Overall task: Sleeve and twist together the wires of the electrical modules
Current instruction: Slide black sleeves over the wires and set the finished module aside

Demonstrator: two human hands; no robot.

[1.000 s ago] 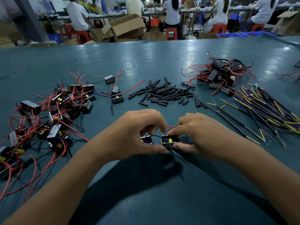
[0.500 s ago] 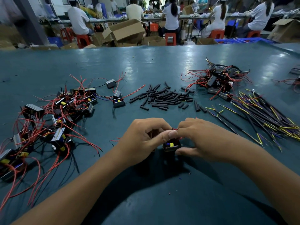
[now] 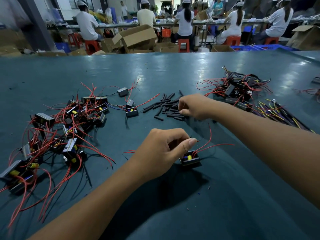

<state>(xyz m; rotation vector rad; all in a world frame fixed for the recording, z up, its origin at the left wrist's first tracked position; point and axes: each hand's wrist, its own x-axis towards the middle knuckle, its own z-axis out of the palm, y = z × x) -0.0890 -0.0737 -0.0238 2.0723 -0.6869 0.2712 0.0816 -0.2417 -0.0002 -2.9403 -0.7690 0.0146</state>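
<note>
A small black module [image 3: 190, 159] with a yellow part inside sits on the teal table [image 3: 173, 70], just below the thumb tip of the left hand [image 3: 162, 151]. Red wires [image 3: 210, 146] rise from the module and fan out to the right of that thumb. The left hand's fingers are curled, thumb pressed against forefinger, pinching thin wire ends just above the module. Farther out, the right hand [image 3: 194, 106] reaches across to a scatter of short black sleeves [image 3: 166, 108]; its fingers are bent down among them, but whether they grip one cannot be told. Beyond the right hand's knuckles lies a heap of modules with red wires [image 3: 237, 89], and beside the right forearm a bundle of dark and yellow leads [image 3: 280, 113]. Well to the left of the left hand's knuckles sprawls a larger tangle of modules [image 3: 69, 129] and red wire. Behind the table, workers [image 3: 185, 19] in white sit on red stools [image 3: 183, 44] among cardboard boxes [image 3: 136, 35].
</note>
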